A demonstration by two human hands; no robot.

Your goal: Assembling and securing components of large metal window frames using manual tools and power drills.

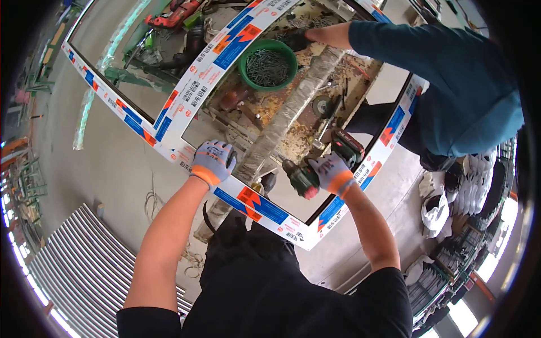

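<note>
My left hand (214,160), in a grey glove with an orange cuff, has its fingers wrapped over the near rail of a large window frame (253,203). White film with blue and orange print covers the frame. My right hand (331,172), gloved alike, grips a dark green and black cordless drill (300,177) above the frame's near right opening. Its battery end (347,147) lies beyond my fingers; the tool's tip is hard to make out. Under the frame runs a padded, film-wrapped beam (282,121).
Inside the opening, a green bowl of screws (267,66) sits on a worn workbench (301,124). Across the frame, a co-worker's dark-gloved hand (296,39) is beside it. A red power tool (174,14) lies at the far left. Striped metal profiles (84,265) lie at lower left; white bags (437,205) stand right.
</note>
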